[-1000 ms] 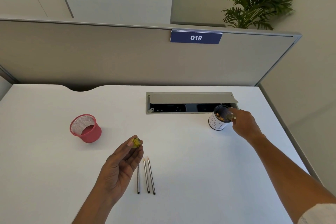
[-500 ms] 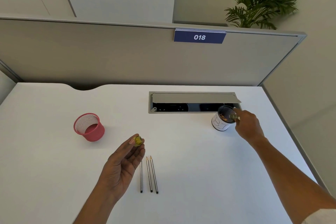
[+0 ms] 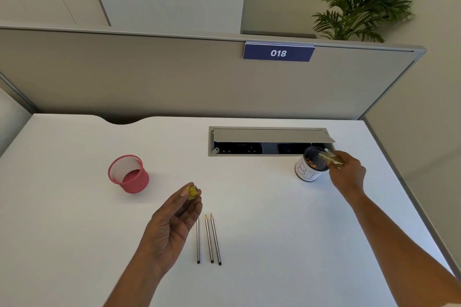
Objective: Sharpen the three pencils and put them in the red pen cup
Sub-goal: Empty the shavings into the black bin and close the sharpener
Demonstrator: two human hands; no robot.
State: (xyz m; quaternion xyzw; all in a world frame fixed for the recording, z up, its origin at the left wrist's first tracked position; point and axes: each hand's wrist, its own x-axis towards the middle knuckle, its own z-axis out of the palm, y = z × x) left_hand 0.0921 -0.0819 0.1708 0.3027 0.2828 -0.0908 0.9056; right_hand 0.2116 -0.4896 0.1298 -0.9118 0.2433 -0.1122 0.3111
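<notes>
Holding a small yellow sharpener piece (image 3: 192,192) pinched between thumb and fingertips, your left hand (image 3: 174,222) sits palm-up just above the white desk (image 3: 74,232), a little toward 7 o'clock of the view's centre. Just beside that hand, at its 3 o'clock, the three pencils (image 3: 209,239) lie flat and nearly parallel, close together but not touching each other, their points aimed toward 12 o'clock and their dark ends toward 6; the tip of the leftmost one is hidden behind your fingers. The red pen cup (image 3: 129,174), a mesh one, stands upright at about 10 o'clock from your left hand, well apart from the pencils, and nothing shows inside it. Your right hand (image 3: 348,173) reaches out toward 2 o'clock, fingers closed around a small clear container (image 3: 330,157) tipped over the mouth of a white tin (image 3: 309,168) that stands upright with brownish shavings visible inside. That tin sits touching the front edge of the grey cable tray (image 3: 270,141) set into the desk, whose flap stands open. Behind the desk runs a grey partition carrying a blue label (image 3: 278,53) reading 018, and a green plant (image 3: 369,0) rises beyond it at 1 o'clock.
</notes>
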